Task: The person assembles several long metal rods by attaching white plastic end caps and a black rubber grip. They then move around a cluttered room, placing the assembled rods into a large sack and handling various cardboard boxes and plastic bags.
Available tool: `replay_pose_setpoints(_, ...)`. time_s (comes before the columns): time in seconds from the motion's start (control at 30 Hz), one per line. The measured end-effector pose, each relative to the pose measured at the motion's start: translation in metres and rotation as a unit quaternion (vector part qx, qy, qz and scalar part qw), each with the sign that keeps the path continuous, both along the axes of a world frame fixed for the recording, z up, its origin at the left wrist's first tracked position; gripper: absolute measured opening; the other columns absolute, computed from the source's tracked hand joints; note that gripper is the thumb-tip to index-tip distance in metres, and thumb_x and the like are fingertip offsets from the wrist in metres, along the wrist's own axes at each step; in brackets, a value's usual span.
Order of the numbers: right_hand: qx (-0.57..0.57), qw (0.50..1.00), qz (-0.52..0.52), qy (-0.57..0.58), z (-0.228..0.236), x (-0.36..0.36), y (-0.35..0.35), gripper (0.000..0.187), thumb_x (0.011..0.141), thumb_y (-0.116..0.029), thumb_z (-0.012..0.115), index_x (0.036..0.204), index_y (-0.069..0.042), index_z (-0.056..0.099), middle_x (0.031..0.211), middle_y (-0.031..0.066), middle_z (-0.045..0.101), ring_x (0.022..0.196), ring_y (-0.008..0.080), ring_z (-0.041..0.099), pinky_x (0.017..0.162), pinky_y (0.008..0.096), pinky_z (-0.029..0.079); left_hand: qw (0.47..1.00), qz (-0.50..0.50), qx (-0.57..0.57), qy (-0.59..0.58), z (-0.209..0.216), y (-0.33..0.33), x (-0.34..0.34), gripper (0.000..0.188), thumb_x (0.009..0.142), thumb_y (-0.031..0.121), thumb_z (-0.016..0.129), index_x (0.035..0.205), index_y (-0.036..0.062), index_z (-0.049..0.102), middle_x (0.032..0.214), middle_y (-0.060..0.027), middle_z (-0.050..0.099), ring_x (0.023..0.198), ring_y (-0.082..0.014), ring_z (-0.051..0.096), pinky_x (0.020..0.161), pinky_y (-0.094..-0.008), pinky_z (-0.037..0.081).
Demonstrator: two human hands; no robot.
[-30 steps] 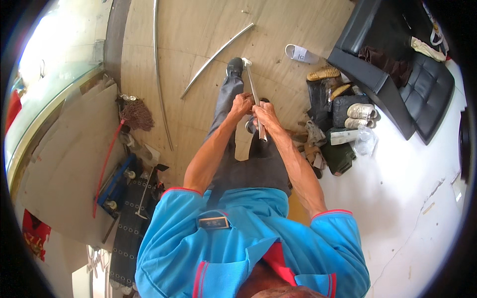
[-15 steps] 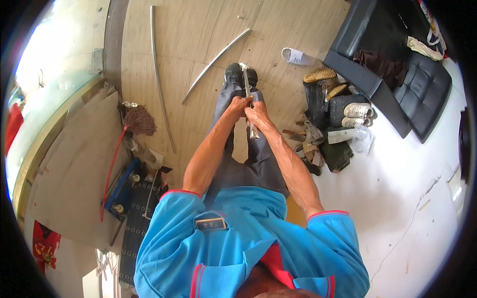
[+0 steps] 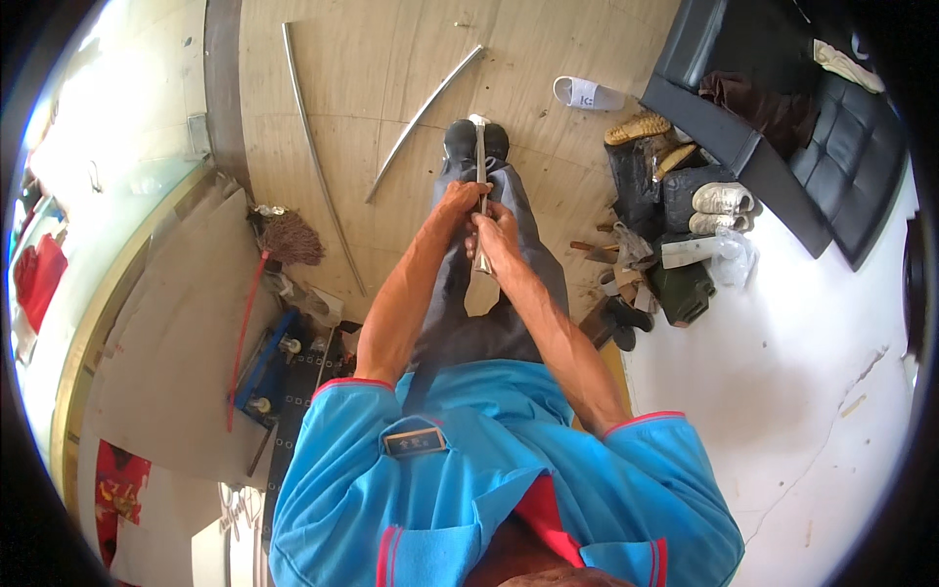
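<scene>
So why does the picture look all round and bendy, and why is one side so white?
Head view: the fisheye lens curves straight things, like the long thin metal strip on the wooden floor; black corners ring the picture. Sunlight washes out the pale floor at left. Both hands, left hand and right hand, look sharp.

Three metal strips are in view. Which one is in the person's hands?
The short straight metal strip, gripped by both hands; the two longer curved strips lie loose on the wooden floor.
</scene>
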State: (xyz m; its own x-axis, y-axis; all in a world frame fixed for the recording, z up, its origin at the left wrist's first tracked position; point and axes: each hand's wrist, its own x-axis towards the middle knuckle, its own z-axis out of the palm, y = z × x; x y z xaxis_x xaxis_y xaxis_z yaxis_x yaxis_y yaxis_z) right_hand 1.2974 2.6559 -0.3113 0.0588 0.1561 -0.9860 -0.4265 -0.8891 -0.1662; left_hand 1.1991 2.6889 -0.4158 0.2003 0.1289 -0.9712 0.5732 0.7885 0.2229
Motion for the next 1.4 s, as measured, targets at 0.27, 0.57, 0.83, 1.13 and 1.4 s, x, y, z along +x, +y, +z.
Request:
replay_pose_setpoints(0.27,-0.132,0.927,-0.261,0.236,0.004,-0.006,-0.006,0.025,0.099,-0.029,0.042,0.079,-0.014,0.039,0.059,-0.0031,0.036,0.043,0.0103,0.036,0.039,0.0263,0.030,0.983,0.149,-0.091,0.057,0.016,0.015,0.007,0.031,0.087,0.029,0.065,0.084,-0.0012,0.067,0.069,-0.0099,0.064,0.060,-0.0203,0.058,0.051,-0.0365,0.046)
replay_pose_setpoints(0.57,-0.117,0.948,-0.225,0.191,-0.001,-0.068,0.045,0.021,0.098,-0.027,0.040,0.083,-0.012,0.038,0.059,-0.0018,0.033,0.044,0.0138,0.037,0.043,0.0351,0.039,0.989,0.081,-0.112,0.055,-0.008,0.055,-0.037,0.026,0.087,0.023,0.063,0.076,-0.0010,0.064,0.066,-0.0080,0.061,0.056,-0.0183,0.056,0.052,-0.0344,0.045)
replay_pose_setpoints(0.83,-0.132,0.951,-0.157,0.230,-0.008,-0.069,0.038,0.024,0.097,-0.027,0.041,0.082,-0.009,0.044,0.061,0.0015,0.041,0.048,0.0182,0.044,0.049,0.0415,0.044,0.992,0.055,-0.098,0.063,0.000,0.051,-0.044,0.031,0.085,0.029,0.066,0.080,-0.0016,0.065,0.068,-0.0089,0.063,0.056,-0.0186,0.057,0.052,-0.0345,0.045)
replay_pose_setpoints(1.13,-0.093,0.927,-0.101,0.348,-0.023,-0.143,0.057,0.029,0.099,-0.030,0.036,0.093,-0.003,0.046,0.073,0.0092,0.054,0.072,0.0301,0.066,0.062,0.0490,0.058,0.954,-0.287,-0.085,0.032,-0.028,0.070,-0.124,0.046,0.091,0.040,0.055,0.095,-0.0048,0.066,0.085,-0.0191,0.069,0.078,-0.0325,0.067,0.071,-0.0427,0.052)
replay_pose_setpoints(1.4,0.050,0.882,0.032,0.467,-0.102,-0.145,0.070,0.036,0.096,-0.028,0.045,0.109,0.005,0.052,0.088,0.0212,0.065,0.069,0.0296,0.069,0.062,0.0398,0.060,0.781,-0.540,0.238,0.203,-0.075,0.095,-0.247,0.026,0.093,0.028,0.052,0.110,0.0091,0.058,0.091,-0.0197,0.065,0.086,-0.0389,0.063,0.071,-0.0494,0.050)
